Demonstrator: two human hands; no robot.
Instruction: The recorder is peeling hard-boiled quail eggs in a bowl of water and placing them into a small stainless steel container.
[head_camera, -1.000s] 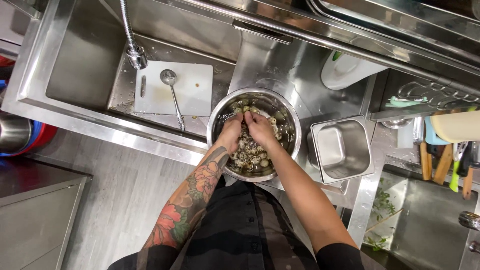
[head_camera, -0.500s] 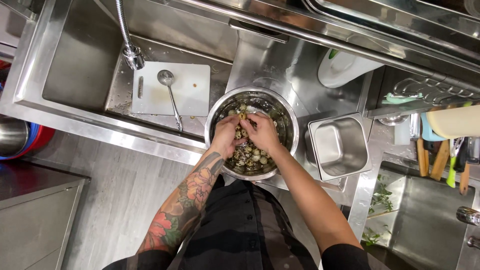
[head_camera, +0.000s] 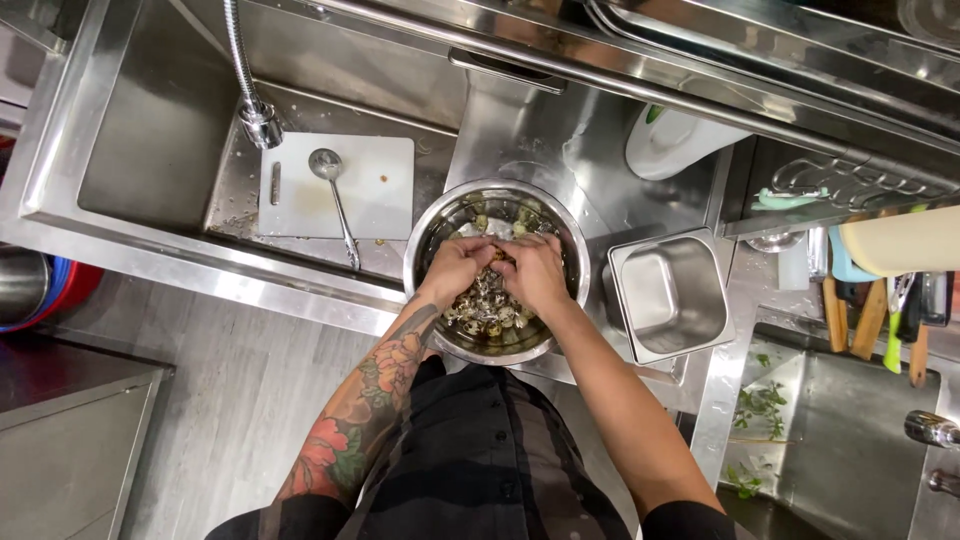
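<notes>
Steel surface (head_camera: 560, 150) and a sink (head_camera: 150, 140) are filling the view from above, with a round metal bowl (head_camera: 430, 225) sitting at the front edge, between the sink and a small empty square pan (head_camera: 672, 292). Compared with a second ago, both hands are sitting a little closer together over the middle of the bowl, and the view is shifting slightly; the work is carrying on in the same spot. The left hand (head_camera: 455, 268) and right hand (head_camera: 535, 272) are meeting fingertip to fingertip, each grip pressed together and pinching one small speckled egg (head_camera: 497, 258) between them. More eggs (head_camera: 485, 312) and shell bits are lying directly under the grip, in the bowl's bottom. A white board (head_camera: 385, 190) with a ladle (head_camera: 330, 180) on it is resting in the sink, well apart from the hands.
</notes>
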